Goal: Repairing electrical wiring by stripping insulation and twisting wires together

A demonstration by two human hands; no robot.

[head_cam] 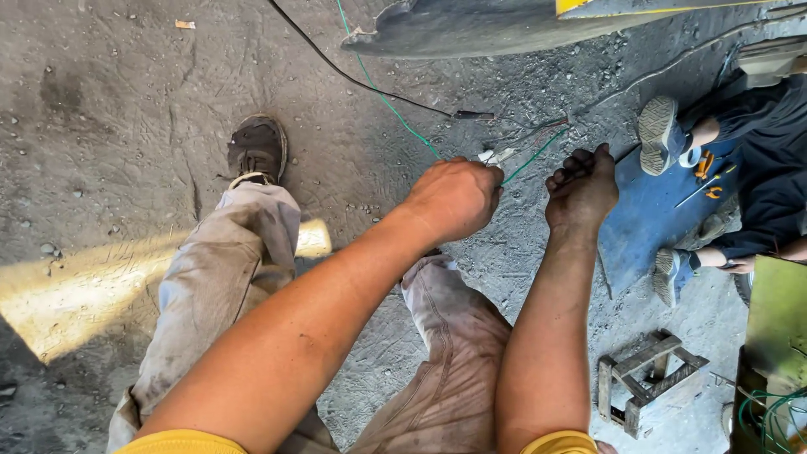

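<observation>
Above the gritty floor point(109, 126), left hand point(454, 197) and right hand point(582, 187) each hold a pinching grip on the green wire point(530, 160) stretched between them, apparently mid-splice, calling for steady tension.

wire point(409, 130): green, ran from the left hand point(454, 197) to the right hand point(582, 187)
cable point(353, 77): black, beyond the grip
trousers point(223, 277): pale grey, stained
shoe point(258, 149): brown
mat point(651, 220): blue, right of the right hand
pliers point(708, 178): orange handles
sleeves point(181, 442): yellow
ground point(118, 101): grey, gritty
</observation>
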